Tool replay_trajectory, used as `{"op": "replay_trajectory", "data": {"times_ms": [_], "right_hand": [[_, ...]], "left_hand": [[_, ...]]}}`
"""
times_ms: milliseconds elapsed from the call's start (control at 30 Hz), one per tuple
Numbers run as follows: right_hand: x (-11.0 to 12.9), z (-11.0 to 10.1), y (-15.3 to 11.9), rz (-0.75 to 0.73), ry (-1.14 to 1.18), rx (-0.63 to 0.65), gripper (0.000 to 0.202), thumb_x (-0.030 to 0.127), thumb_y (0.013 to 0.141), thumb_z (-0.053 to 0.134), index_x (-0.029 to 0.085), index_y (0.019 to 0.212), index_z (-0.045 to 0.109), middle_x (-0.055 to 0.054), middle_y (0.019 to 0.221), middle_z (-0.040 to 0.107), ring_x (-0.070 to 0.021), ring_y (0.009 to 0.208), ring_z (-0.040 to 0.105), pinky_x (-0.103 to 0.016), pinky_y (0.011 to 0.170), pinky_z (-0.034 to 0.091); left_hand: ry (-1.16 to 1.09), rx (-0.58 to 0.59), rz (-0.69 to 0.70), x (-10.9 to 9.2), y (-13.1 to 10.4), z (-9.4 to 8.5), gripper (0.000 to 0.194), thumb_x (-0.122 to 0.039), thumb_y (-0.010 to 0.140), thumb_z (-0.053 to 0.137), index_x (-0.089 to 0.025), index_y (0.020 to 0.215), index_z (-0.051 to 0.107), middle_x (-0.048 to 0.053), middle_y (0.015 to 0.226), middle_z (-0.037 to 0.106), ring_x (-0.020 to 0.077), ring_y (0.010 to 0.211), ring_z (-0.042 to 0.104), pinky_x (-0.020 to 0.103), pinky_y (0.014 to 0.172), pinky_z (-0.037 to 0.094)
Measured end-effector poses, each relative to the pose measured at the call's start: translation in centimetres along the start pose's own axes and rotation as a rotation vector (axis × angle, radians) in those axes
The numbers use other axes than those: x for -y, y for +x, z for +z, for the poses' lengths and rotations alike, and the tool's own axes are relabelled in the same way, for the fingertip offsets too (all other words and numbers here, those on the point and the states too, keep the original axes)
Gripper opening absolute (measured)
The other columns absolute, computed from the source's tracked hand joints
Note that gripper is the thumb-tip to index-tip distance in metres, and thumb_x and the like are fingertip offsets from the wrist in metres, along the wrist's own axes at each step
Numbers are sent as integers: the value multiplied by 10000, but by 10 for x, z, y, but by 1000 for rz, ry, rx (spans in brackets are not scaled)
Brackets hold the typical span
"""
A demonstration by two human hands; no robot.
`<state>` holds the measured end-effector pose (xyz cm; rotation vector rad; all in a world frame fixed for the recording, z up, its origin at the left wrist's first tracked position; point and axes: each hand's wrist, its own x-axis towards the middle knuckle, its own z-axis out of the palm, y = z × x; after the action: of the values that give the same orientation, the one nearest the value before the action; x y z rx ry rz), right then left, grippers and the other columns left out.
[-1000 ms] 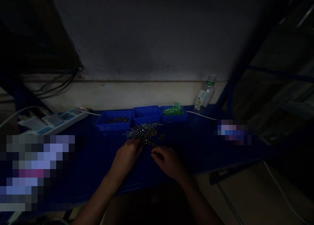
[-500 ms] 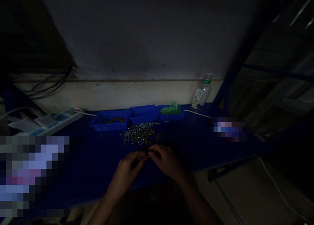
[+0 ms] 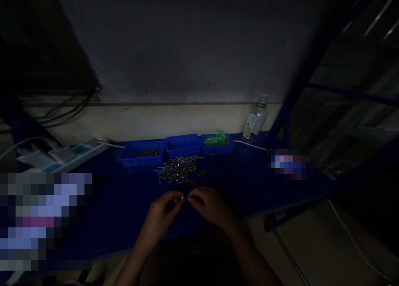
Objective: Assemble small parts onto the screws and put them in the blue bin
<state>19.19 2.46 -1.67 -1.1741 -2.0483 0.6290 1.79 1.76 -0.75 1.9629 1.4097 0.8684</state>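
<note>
Pinches a small shiny piece (image 3: 182, 198) between thumb and fingers of the left hand (image 3: 159, 211). Holds the right hand (image 3: 210, 203) just beside it, thumb and forefinger bent toward the same piece. Cannot tell, in such dim light, about anything between the right fingertips, nor about their contact with the piece. Has both hands over the near part of a blue table (image 3: 118, 207), forearms reaching in from below.

Just beyond the fingertips, on the tabletop: a loose heap of brass-coloured parts (image 3: 181, 174), mixed with thin silvery pins (image 3: 188, 160), mostly at the far and left sides. Right of the heap, slightly apart: a few brass-coloured bits (image 3: 202, 172).

Behind the heap, in a row: a left blue bin (image 3: 141, 160) with small metal pieces (image 3: 148, 153) inside, a middle blue bin (image 3: 183, 150), and a right blue bin (image 3: 218, 150) with green packets (image 3: 216, 141).

Farther right, near the wall (image 3: 187, 49): a clear bottle (image 3: 257, 122), tilted, beside a white cable (image 3: 251, 144). Far left: a white power strip (image 3: 79, 157) with adapters plugged in. Toward either side of the table: a pixelated patch, unreadable.
</note>
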Motion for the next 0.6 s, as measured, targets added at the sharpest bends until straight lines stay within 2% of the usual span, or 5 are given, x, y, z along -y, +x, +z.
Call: {"op": "replay_trajectory", "data": {"times_ms": [167, 333, 600], "right_hand": [[0, 0, 0, 11, 24, -18, 98, 198, 848, 503, 210, 860, 599, 0, 839, 648, -124, 783, 596, -228, 711, 429], [-1, 0, -1, 16, 39, -24, 99, 199, 854, 489, 209, 867, 588, 3, 826, 645, -124, 771, 595, -221, 701, 427], [0, 0, -1, -26, -17, 15, 104, 145, 812, 523, 213, 836, 597, 2, 820, 629, -126, 780, 578, -225, 712, 408]], "left_hand": [[1, -9, -8, 0, 1, 1, 267, -352, 784, 545, -196, 987, 621, 26, 886, 697, 177, 776, 643, 267, 717, 495], [3, 17, 24, -1, 0, -1, 213, -330, 802, 524, -206, 911, 660, 28, 905, 698, 178, 797, 639, 267, 730, 492], [-40, 52, 71, -2, -2, -1, 184, -323, 808, 533, -202, 899, 637, 21, 879, 672, 165, 821, 614, 261, 761, 472]]}}
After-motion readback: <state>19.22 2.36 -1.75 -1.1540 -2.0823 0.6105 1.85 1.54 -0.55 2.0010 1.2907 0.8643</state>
